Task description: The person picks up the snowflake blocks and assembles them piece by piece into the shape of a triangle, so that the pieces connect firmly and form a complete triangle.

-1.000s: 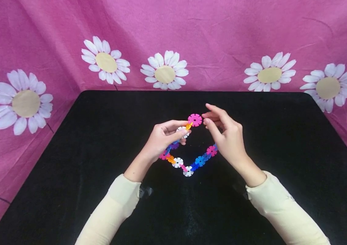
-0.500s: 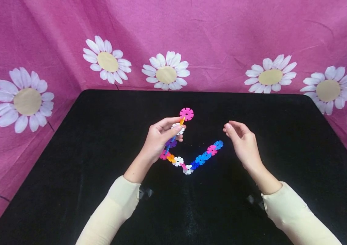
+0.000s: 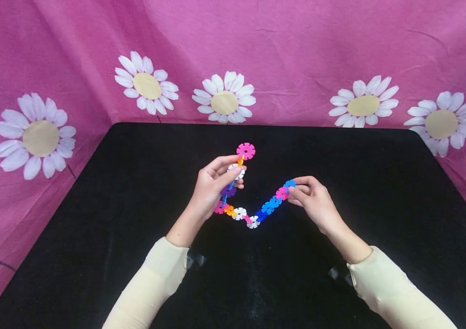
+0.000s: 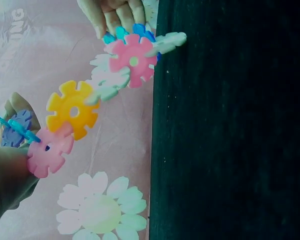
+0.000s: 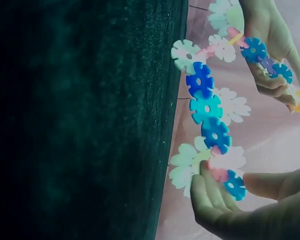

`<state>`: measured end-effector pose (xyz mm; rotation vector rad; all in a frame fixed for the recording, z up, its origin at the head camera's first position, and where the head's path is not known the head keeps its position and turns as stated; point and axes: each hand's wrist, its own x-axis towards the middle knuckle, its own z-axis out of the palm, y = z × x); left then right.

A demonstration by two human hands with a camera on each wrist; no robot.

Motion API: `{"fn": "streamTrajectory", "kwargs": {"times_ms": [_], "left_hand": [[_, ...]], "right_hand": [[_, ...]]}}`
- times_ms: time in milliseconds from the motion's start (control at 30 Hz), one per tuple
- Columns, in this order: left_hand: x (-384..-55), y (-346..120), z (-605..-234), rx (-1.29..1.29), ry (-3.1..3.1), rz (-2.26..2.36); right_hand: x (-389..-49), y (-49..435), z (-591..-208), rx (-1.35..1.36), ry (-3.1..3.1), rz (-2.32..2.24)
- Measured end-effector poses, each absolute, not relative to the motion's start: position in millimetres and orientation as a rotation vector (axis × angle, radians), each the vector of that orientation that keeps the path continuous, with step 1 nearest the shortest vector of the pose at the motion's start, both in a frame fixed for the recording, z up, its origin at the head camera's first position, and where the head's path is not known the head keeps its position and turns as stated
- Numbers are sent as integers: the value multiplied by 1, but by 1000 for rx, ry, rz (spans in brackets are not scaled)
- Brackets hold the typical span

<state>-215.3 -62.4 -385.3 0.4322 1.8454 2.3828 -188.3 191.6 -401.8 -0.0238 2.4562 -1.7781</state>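
Observation:
A chain of interlocking notched flower discs (image 3: 267, 209), in pink, orange, white, blue and purple, hangs in a U between both hands. My left hand (image 3: 215, 185) pinches it at a white disc (image 3: 238, 172) near one end. Above those fingers an orange disc (image 3: 240, 161) and a pink end disc (image 3: 241, 147) stick up. At the other end, my right hand (image 3: 318, 203) holds the chain by the blue end disc (image 3: 289, 183) and the pink disc (image 3: 281, 193) beside it. In the right wrist view, the thumb lies at the edge of the blue end disc (image 5: 235, 189), fingers opposite.
Below the hands spreads a black table (image 3: 134, 274). A pink cloth (image 3: 290, 45) printed with large white daisies hangs behind it and along the left side. Small dark devices (image 3: 196, 260) sit by the wrists.
My right hand first drew away from the pink end disc to the right, then came down and took the chain's blue end, raising it slightly. My left hand shifted a little left, keeping its grip.

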Motion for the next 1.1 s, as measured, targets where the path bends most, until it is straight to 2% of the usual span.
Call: {"fn": "streamTrajectory", "kwargs": {"times_ms": [267,833,1100], "left_hand": [[-217,-64,-382,506,1969,2278],[-217,-62,-377,597,2142,2101],[-218,-60,-380,667,2231,1980]], "right_hand": [[-184,181,-399,-74,2741,-1723],[-180,156,-393,-449,3154,-1807],[-179,147,-393,-523,3199,-1806]]}}
